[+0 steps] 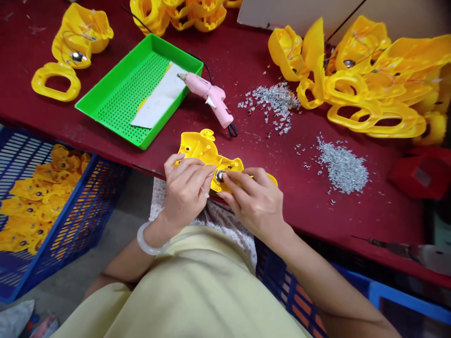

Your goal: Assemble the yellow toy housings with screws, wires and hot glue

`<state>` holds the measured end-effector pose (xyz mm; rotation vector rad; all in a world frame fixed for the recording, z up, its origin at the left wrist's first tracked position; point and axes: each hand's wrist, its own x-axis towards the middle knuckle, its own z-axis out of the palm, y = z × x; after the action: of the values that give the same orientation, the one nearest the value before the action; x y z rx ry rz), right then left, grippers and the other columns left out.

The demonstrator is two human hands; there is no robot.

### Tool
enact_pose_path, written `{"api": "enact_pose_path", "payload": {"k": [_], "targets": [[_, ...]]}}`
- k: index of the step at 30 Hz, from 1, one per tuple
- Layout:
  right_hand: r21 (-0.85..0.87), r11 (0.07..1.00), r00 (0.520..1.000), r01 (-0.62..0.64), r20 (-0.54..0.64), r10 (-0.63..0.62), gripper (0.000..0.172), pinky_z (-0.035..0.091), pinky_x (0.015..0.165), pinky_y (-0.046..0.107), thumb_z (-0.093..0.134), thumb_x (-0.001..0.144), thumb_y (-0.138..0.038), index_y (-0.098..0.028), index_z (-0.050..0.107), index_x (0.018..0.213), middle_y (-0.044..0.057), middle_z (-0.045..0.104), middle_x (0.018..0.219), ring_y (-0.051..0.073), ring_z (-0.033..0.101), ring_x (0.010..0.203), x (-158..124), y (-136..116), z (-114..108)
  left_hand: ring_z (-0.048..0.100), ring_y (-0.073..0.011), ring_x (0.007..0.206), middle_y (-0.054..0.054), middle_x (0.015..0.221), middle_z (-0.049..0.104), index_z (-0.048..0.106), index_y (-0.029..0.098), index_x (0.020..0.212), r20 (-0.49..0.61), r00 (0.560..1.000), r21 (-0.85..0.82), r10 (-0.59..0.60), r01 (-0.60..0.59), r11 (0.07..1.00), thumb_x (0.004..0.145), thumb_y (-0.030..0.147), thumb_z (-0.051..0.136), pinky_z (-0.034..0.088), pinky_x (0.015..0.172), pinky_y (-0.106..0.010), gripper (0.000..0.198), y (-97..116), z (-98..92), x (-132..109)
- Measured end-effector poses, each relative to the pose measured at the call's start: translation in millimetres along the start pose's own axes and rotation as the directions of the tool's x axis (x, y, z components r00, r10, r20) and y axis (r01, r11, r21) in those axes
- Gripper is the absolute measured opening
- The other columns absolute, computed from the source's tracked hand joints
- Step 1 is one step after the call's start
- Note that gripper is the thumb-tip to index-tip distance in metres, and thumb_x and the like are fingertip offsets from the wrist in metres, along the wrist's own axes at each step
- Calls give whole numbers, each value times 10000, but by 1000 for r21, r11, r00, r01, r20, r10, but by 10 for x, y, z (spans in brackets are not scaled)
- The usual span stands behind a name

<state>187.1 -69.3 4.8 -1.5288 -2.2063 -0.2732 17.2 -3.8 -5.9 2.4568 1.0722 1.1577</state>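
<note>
A yellow plastic shell half [199, 146] lies with its hollow side up at the table's front edge, between my two hands. My left hand [188, 183] is closed on its left side, with the fingertips pinched near a small round metal part [219, 176] in the shell. From the right, the fingers of my right hand [255, 197] press at that same metal part, thumb and forefinger together. A yellow piece [270, 179] shows just beyond my right fingers. My fingers partly hide the shell's middle.
A pink glue gun [209, 96] rests on the rim of a green tray [116, 129]. Piles of screws [276, 101] and smaller screws [343, 169] lie to the right. Yellow shells [384, 70] are heaped behind them. A blue basket [95, 202] of yellow parts stands at left; a screwdriver [398, 249] lies at right.
</note>
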Motion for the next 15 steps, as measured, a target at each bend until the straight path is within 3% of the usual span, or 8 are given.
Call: {"api": "enact_pose_path", "payload": {"k": [4, 9, 12, 15], "targets": [[-83, 996, 999, 28, 43, -24, 297, 480, 750, 360, 628, 866, -315, -100, 664, 1068, 115, 698, 1056, 245, 539, 929, -19, -42, 25, 672, -181, 893, -2, 813, 731, 658, 186, 948, -14, 1000, 18, 24, -24, 1000, 891, 152, 592, 374, 993, -423, 93, -19, 28, -4], [-68, 998, 995, 14, 102, -7, 352, 492, 765, 377, 615, 874, -349, -79, 651, 1097, 128, 690, 1059, 255, 542, 958, -5, -30, 84, 672, -189, 896, -4, 821, 732, 657, 187, 936, -20, 999, 19, 32, -32, 999, 889, 177, 610, 372, 993, -436, 68, -11, 19, 1], [16, 1000, 1000, -7, -6, 7, 337, 522, 796, 410, 606, 880, -327, -112, 633, 1138, 136, 683, 1103, 257, 570, 986, -91, -31, -29, 674, -180, 898, 0, 834, 732, 649, 202, 913, -30, 999, -40, 26, -27, 999, 900, 197, 600, 388, 995, -434, 51, 30, -23, 38], [130, 986, 966, -103, -224, 130, 346, 538, 832, 433, 579, 898, -303, -186, 601, 1224, 130, 672, 1118, 243, 609, 1019, -344, -72, -364, 677, -174, 901, 7, 807, 715, 630, 211, 836, -104, 994, -86, -16, 7, 996, 911, 200, 579, 407, 997, -429, 91, 20, -73, 90]]}}
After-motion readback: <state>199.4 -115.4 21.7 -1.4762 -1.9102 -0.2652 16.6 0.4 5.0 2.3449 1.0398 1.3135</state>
